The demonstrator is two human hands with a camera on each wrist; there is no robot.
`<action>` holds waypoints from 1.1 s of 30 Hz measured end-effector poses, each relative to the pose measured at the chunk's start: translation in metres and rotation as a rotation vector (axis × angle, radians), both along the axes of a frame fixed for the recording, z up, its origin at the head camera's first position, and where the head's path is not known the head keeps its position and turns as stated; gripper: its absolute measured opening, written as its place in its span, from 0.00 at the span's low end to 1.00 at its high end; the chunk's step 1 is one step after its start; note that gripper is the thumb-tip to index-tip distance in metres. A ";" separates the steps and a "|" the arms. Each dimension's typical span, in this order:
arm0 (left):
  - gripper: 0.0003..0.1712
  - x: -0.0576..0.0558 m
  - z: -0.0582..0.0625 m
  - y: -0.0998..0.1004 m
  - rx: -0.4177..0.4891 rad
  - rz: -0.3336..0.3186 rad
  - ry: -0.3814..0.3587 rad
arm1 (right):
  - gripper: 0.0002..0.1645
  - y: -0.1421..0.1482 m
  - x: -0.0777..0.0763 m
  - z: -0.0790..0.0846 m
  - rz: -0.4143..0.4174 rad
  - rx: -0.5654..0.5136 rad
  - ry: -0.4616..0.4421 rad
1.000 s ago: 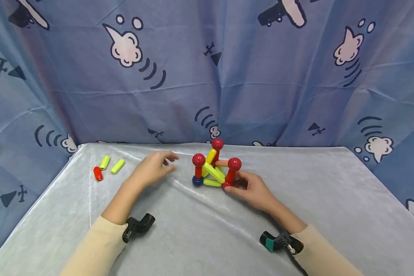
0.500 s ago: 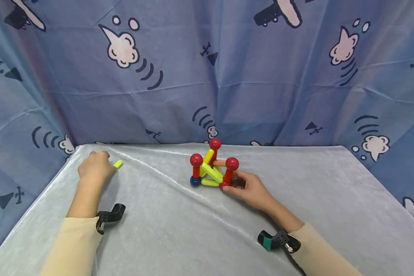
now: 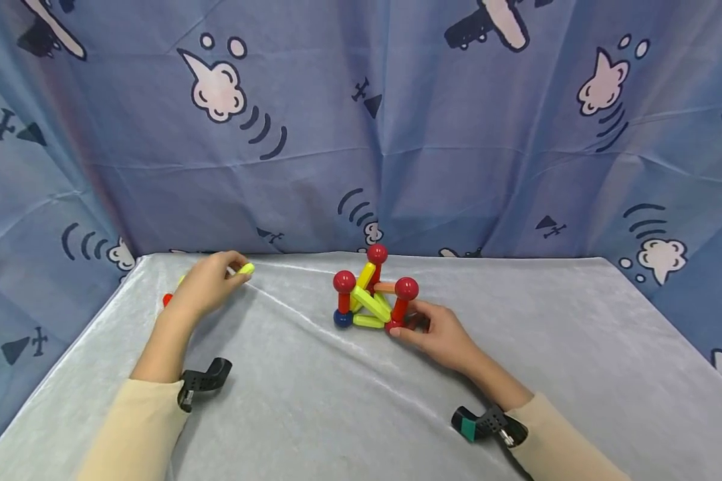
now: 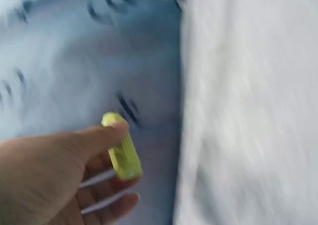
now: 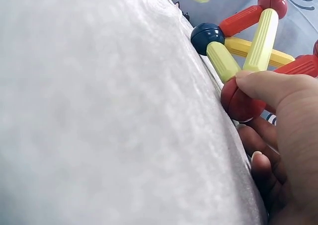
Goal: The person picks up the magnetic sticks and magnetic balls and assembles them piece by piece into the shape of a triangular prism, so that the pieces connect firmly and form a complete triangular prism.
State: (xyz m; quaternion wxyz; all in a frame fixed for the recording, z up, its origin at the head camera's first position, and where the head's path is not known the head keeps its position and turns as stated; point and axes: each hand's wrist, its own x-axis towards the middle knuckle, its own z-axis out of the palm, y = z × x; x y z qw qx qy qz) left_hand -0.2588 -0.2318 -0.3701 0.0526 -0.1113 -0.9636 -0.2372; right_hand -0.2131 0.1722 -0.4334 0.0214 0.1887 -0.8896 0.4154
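My left hand [image 3: 210, 284] pinches a yellow-green magnetic rod [image 4: 125, 155] between thumb and fingers, held over the far left of the table. A structure of magnetic rods and balls stands near the middle. It has red upright rods topped by red balls [image 3: 344, 281], a dark blue ball [image 5: 207, 38] at one base corner, and a slanting yellow-green rod [image 3: 372, 303] across its front. At the structure's right base corner, my right hand [image 3: 444, 337] grips a red ball [image 5: 239, 102], thumb on top and fingers below in the right wrist view. An orange rod [image 3: 384, 287] spans the back.
Behind my left hand lie a red rod [image 3: 167, 299] and another yellow-green rod [image 3: 182, 279], both mostly hidden by it. The light grey cloth [image 3: 313, 414] covers the table and is creased. A patterned blue curtain [image 3: 313, 167] hangs along its back edge.
My left hand went left to the loose rods, took up a yellow-green rod, and is now moving back rightward with it. My right hand stays on the structure.
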 end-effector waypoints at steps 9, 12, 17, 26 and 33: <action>0.12 0.025 0.032 0.080 0.175 -0.252 0.163 | 0.20 -0.001 0.002 -0.001 -0.005 -0.008 -0.011; 0.13 0.029 0.040 0.101 0.196 -0.316 0.193 | 0.20 0.000 0.002 -0.002 0.000 -0.011 -0.009; 0.14 0.028 0.053 0.136 0.201 -0.435 0.205 | 0.20 0.004 0.001 -0.004 0.000 -0.013 0.008; 0.15 0.020 0.047 0.163 0.217 -0.514 0.125 | 0.19 0.003 -0.001 -0.002 0.014 -0.019 0.024; 0.14 0.020 0.041 0.162 0.149 -0.493 0.129 | 0.20 0.002 -0.001 -0.001 0.015 -0.024 0.018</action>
